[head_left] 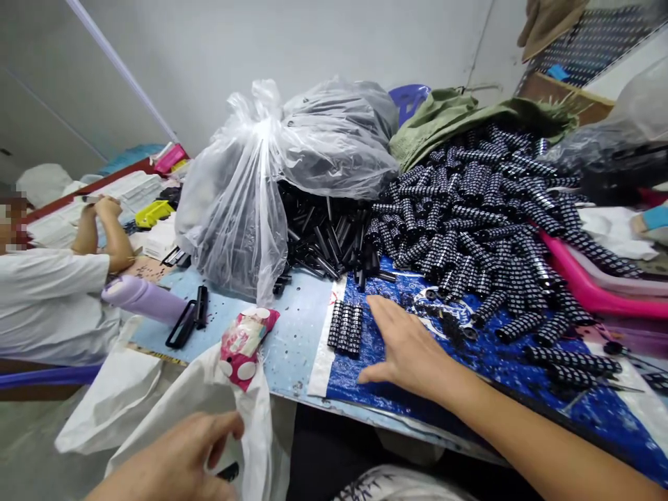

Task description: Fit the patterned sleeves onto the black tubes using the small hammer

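Observation:
My right hand (410,348) reaches over a blue plastic sheet (360,379), its thumb and fingers spread with nothing between them. Just left of its fingertips, several short black tubes with small white marks (345,327) lie side by side in a neat row. My left hand (180,456) is low in front of the table edge, partly cut off by the frame, with its fingers curled. A small black piece (228,472) shows by its thumb; the grip on it is mostly hidden. A red packet with white dots (245,348) lies on white cloth above this hand.
A large heap of the same patterned tubes (470,209) covers the right side. Behind are clear plastic bags (245,188) and plain black parts (328,240). A purple bottle (146,299) and black frame-like pieces (182,323) lie left. A co-worker (57,299) sits beyond; a pink tray (579,278) is right.

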{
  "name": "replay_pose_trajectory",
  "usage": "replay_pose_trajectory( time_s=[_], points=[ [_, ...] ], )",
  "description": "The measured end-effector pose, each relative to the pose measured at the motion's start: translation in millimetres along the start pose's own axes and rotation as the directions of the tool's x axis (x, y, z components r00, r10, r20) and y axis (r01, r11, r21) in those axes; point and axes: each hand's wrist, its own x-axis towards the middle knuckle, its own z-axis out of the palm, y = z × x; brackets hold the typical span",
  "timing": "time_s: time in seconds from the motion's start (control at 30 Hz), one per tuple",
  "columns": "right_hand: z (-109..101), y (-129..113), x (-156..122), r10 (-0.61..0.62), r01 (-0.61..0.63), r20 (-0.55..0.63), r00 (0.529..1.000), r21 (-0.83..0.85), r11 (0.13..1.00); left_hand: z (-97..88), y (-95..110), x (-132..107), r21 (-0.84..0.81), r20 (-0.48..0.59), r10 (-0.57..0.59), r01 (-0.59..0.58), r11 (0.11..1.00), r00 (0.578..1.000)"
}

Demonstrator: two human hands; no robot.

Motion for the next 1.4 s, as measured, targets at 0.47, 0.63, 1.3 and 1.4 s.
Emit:
replay_pose_trajectory(
  time_s=[0.47,0.63,1.3,1.4],
  points=[
    [-8.0,12.0,-44.8,0.228,-0.198,0.089,0.970,0.833,0.517,6.8,156.2,120.9,0.206,-0.276,0.506,-0.464,0.862,0.817],
    [-19.0,-0.6,-54.0,0.185,-0.171,0.139,0.973,0.970,0.172,6.8,225.7,210.2,0.277,-0.432,0.358,-0.256,0.926,0.828],
    [-29.2,-5.3,-52.9,0.484,-0.216,0.217,0.848,0.975,-0.060,42.5,215.5,156.4,-0.698,-0.441,0.265,-0.513,0.499,0.857],
    [-26.2,-7.6,-56.8,0.498,-0.187,0.193,0.845,0.980,-0.063,75.4,212.4,126.6,-0.845,-0.371,0.257,-0.439,0.305,0.892]
  ],
)
